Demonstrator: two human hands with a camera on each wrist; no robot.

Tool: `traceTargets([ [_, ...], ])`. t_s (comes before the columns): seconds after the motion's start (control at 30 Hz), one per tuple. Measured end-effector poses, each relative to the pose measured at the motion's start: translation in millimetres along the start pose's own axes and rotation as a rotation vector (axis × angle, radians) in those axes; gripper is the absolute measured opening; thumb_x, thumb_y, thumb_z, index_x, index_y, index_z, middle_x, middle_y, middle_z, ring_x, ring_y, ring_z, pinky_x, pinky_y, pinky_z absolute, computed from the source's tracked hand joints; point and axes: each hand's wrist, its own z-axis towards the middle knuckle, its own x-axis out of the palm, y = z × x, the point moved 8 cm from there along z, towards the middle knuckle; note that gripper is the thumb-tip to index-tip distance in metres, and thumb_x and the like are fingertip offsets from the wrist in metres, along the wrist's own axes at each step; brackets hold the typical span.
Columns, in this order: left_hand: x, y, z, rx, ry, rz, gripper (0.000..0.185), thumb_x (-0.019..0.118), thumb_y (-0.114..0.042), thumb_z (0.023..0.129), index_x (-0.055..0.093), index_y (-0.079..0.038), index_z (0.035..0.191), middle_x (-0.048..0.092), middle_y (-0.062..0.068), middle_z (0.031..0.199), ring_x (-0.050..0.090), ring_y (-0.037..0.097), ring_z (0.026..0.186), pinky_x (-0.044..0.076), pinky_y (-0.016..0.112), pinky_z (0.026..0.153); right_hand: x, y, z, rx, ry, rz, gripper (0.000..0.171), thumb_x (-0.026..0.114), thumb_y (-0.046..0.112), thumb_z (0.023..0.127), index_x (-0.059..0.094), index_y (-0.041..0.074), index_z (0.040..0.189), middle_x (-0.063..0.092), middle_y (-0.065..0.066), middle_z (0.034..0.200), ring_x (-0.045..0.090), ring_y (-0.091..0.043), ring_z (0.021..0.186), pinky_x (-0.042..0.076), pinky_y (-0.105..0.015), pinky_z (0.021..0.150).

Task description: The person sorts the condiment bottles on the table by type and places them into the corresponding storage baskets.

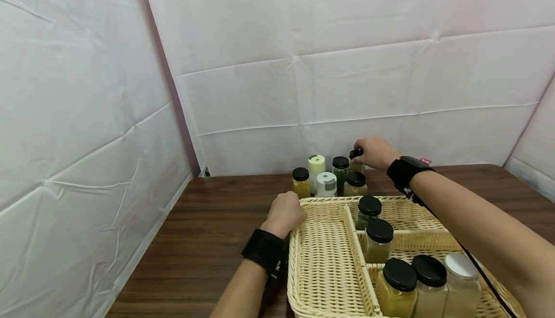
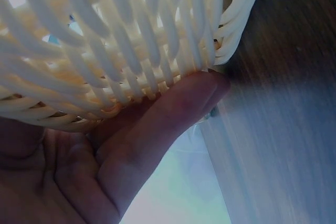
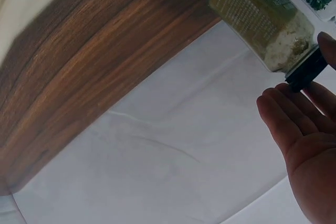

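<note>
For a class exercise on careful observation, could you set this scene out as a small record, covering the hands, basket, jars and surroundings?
Left hand: grips the basket at its far left corner
Right hand: pinches a jar by its black lid
Held jar lifted: cannot tell
Basket type: wicker, divided into compartments
Jars in basket: five; four black lids, one white
Containers beyond basket: five, besides the held jar
Surface: dark wood table
Backdrop: white sheeting
</note>
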Motion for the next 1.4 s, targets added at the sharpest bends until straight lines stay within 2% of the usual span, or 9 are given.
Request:
traceTargets([
  [0.27,-1.5,-1.4,0.4,0.013,-0.01,0.007,0.051,0.062,0.01,0.091,0.033,-0.016,0.057,0.021,-0.004,0.058,0.023,0.013,0.05,0.023,0.026,0.049,4,-3,0,0.034,0.021,0.043,0.043,0.074,0.015,0.101,0.062,-0.017,0.128,0.068,-0.031,0.112,0.067,-0.044,0.098,0.053,-0.054,0.083],
  [0.5,-0.9,-3.0,-1.6,0.016,0.001,-0.014,0.053,0.061,0.011,0.092,0.031,-0.016,0.057,0.018,-0.004,0.057,0.018,0.011,0.05,0.021,0.026,0.049,7,-6,0,0.054,0.03,0.049,0.043,0.071,0.014,0.102,0.059,-0.017,0.13,0.067,-0.032,0.114,0.067,-0.043,0.098,0.052,-0.054,0.083],
  [0.7,-1.1,-4.6,-1.3,0.016,-0.009,0.0,0.052,0.062,0.01,0.092,0.032,-0.016,0.058,0.019,-0.003,0.058,0.021,0.012,0.05,0.022,0.026,0.049,8,-8,-1,0.061,0.028,0.051,0.043,0.071,0.014,0.103,0.057,-0.017,0.13,0.066,-0.031,0.112,0.066,-0.042,0.096,0.052,-0.053,0.081],
  [1.07,1.7,-5.4,1.3,-0.002,-0.008,0.029,0.049,0.064,0.008,0.092,0.037,-0.015,0.058,0.023,-0.002,0.06,0.029,0.015,0.051,0.027,0.027,0.05,8,-10,-5,0.059,0.008,0.061,0.04,0.07,0.013,0.102,0.059,-0.016,0.128,0.067,-0.03,0.11,0.067,-0.042,0.096,0.052,-0.054,0.082],
  [1.4,3.4,-7.9,2.2,0.004,-0.01,0.02,0.05,0.063,0.009,0.092,0.035,-0.015,0.057,0.021,-0.002,0.06,0.026,0.015,0.051,0.025,0.027,0.05,5,-17,-12,0.054,-0.03,0.092,0.041,0.07,0.013,0.102,0.06,-0.017,0.128,0.066,-0.032,0.111,0.067,-0.04,0.093,0.053,-0.053,0.08],
])
